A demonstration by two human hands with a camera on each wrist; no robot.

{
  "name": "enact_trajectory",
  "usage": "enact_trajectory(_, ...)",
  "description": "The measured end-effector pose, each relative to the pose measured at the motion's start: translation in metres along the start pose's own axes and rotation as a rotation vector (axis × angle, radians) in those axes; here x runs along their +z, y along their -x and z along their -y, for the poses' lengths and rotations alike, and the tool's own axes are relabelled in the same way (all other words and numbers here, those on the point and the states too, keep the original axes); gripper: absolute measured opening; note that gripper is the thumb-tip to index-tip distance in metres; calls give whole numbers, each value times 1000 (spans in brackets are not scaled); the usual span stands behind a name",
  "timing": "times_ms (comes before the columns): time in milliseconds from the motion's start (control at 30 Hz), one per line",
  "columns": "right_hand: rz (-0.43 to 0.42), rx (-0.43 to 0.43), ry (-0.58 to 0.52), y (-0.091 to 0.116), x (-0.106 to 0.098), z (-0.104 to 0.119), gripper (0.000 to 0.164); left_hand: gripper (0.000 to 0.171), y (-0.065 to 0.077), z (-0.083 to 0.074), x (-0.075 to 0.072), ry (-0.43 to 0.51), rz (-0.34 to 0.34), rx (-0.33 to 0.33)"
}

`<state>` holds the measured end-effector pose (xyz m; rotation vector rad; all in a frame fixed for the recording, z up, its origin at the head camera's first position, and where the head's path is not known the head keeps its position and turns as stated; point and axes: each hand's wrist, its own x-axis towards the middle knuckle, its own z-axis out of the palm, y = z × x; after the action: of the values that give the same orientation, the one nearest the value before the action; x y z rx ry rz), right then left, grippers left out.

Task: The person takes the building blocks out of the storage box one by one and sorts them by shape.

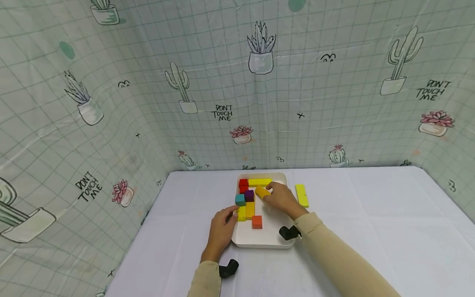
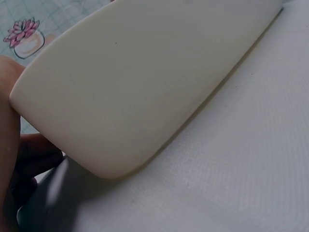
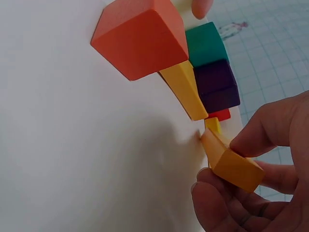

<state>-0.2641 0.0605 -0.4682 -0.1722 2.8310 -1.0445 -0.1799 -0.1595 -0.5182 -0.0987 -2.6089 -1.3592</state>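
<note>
My right hand (image 1: 280,200) pinches a yellow-orange block (image 3: 236,166) between thumb and fingers, tilted over the far part of the white tray (image 1: 267,237). At the tray's left wall, my left hand (image 1: 220,229) grips the rim. One of its fingertips (image 3: 202,7) reaches inside, while darker fingers (image 2: 38,154) show outside the wall. Along the tray's left side stand red blocks (image 1: 243,185), a purple cube (image 1: 249,196), a teal cube (image 1: 240,200), a yellow block (image 1: 241,213) and an amber bar (image 1: 250,210). A yellow bar (image 1: 259,182) lies along the far wall. An orange cube (image 1: 257,222) sits apart, nearer me.
Right of the tray, another yellow bar (image 1: 302,195) lies on the white tablecloth (image 1: 356,214). Behind the table hangs a cloth backdrop (image 1: 297,95) printed with cacti. Black wrist cameras (image 1: 229,268) are strapped to both wrists.
</note>
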Motion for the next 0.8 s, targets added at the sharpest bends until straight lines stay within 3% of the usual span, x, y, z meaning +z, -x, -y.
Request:
enact_trajectory(133, -18, -19, -26, 1, -2, -3, 44, 28, 0, 2, 1, -13, -3, 2)
enact_trajectory(267, -23, -16, -136, 0, -5, -7, 44, 28, -1, 2, 1, -9, -4, 4)
enact_trajectory(533, 10, 27, -499, 0, -13, -17, 44, 29, -1, 2, 1, -16, -7, -7)
enact_trajectory(800, 68, 115, -760, 4, -21, -21, 51, 29, 0, 1, 2, -13, -5, -27)
